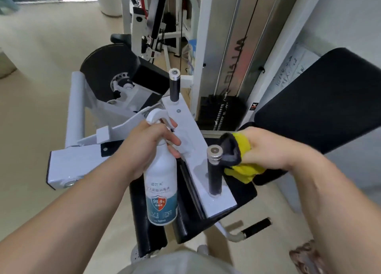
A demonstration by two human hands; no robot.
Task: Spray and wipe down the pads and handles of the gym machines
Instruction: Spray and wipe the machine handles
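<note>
My left hand point(148, 145) grips the neck of a white spray bottle point(161, 189) with a blue label, fingers near the trigger. My right hand point(272, 150) holds a yellow and dark cloth point(242, 164) bunched against the right side of the near upright handle point(214, 170), a black grip with a silver cap. A second upright handle point(174, 86) stands farther back on the same white machine arm point(185, 133). The black seat pad point(189, 216) lies below the arm, and a large black back pad point(325, 108) is at the right.
A weight stack point(222, 112) with cable stands behind the machine in a white frame. A black roller pad point(107, 71) and white frame tube point(76, 108) are at the left. A short black handle point(256, 227) sticks out low at the right. Beige floor spreads to the left.
</note>
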